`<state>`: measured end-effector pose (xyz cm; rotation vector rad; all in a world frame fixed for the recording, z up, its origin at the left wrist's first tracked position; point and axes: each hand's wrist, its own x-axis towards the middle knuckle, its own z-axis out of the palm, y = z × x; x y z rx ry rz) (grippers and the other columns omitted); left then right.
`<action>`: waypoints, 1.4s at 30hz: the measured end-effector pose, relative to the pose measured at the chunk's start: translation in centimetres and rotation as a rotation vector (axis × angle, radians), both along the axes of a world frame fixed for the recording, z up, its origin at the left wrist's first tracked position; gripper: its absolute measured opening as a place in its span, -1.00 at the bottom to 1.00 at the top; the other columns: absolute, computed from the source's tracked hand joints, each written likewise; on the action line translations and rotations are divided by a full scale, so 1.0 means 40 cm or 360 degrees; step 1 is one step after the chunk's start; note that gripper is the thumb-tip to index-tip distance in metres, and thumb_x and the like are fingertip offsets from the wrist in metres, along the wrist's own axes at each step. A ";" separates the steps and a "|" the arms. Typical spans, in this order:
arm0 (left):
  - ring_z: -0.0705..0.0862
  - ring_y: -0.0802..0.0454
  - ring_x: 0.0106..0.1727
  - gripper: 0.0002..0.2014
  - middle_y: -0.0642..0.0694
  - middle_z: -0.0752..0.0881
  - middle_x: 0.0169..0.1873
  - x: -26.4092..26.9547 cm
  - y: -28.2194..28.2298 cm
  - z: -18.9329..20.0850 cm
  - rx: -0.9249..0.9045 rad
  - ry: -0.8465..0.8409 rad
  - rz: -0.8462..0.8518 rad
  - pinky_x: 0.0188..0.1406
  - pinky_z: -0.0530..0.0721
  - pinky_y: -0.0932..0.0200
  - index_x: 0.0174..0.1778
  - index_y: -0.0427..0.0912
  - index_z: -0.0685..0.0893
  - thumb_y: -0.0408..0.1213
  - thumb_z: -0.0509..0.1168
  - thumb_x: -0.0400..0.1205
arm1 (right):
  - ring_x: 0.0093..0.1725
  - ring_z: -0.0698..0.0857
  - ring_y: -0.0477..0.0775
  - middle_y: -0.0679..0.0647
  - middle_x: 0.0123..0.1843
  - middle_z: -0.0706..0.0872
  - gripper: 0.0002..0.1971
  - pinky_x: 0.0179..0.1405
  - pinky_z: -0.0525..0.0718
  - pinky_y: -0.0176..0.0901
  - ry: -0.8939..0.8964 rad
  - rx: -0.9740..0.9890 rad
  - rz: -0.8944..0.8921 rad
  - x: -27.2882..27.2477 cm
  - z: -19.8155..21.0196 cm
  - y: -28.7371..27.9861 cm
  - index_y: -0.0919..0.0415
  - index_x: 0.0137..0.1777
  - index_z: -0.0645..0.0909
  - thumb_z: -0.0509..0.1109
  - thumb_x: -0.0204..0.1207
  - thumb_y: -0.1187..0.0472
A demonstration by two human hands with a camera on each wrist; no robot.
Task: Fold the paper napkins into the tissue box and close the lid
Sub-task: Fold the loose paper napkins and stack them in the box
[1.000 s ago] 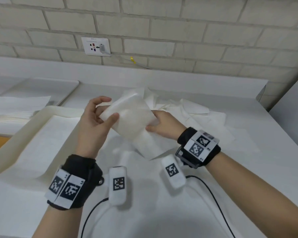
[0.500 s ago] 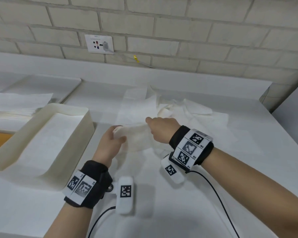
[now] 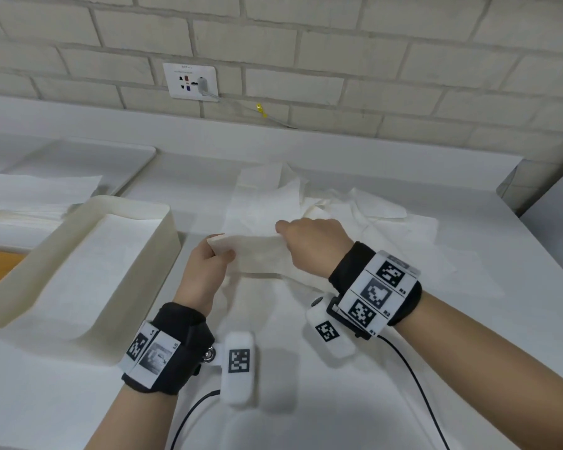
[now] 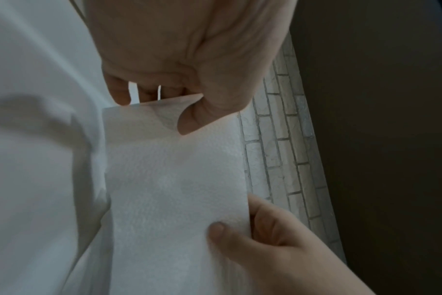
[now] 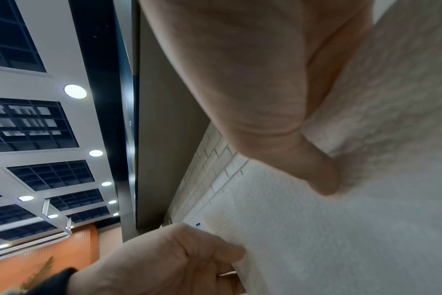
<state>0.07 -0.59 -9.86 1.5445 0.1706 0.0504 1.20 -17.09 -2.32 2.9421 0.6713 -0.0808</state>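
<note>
An open tissue box (image 3: 163, 228) sits left on the worktop (image 3: 468, 319). Beside it, the left hand (image 3: 205, 271) pinches one end of a napkin (image 3: 257, 254); the right hand (image 3: 312, 245) grasps the other end.

Pale brick wall (image 3: 338, 53), wall socket (image 3: 190, 82), white countertop (image 3: 468, 319)

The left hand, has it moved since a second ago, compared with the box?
Yes. The left hand, pinching the napkin, has dropped down and rightward, clear of the tissue box rim it overlapped before.
</note>
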 end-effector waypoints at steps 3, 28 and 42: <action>0.60 0.02 -0.09 -0.70 -0.06 0.66 -0.17 0.003 -0.003 -0.004 0.0018 0.0072 0.0027 -0.19 0.51 0.23 -0.12 -0.19 0.60 -0.66 0.08 0.60 | -0.35 0.46 0.09 0.06 -0.15 0.55 -0.76 -0.52 0.07 -0.17 0.0024 0.0041 0.0029 -0.001 -0.018 0.011 0.24 0.22 0.37 0.10 0.58 0.40; 0.66 0.17 0.20 0.06 0.13 0.64 0.21 -0.100 0.041 0.135 0.0528 0.0089 -0.0733 0.13 0.68 0.17 0.60 0.19 0.11 -0.34 0.43 0.18 | -0.06 0.61 0.01 -0.08 -0.06 0.60 -0.74 -0.07 0.59 -0.17 0.0419 0.1846 -0.0088 0.078 0.031 -0.006 0.13 0.17 0.42 0.29 0.56 0.40; 0.59 0.10 -0.32 -0.77 -0.05 0.71 -0.21 -0.212 0.345 0.257 0.1051 0.0076 0.0492 -0.54 0.46 0.50 -0.12 0.05 0.74 -0.42 0.32 0.59 | 0.04 0.54 0.01 0.16 0.07 0.62 -0.69 -0.06 0.50 -0.40 -0.0013 0.1518 0.0460 0.149 0.097 0.302 0.33 0.15 0.59 0.14 0.51 0.56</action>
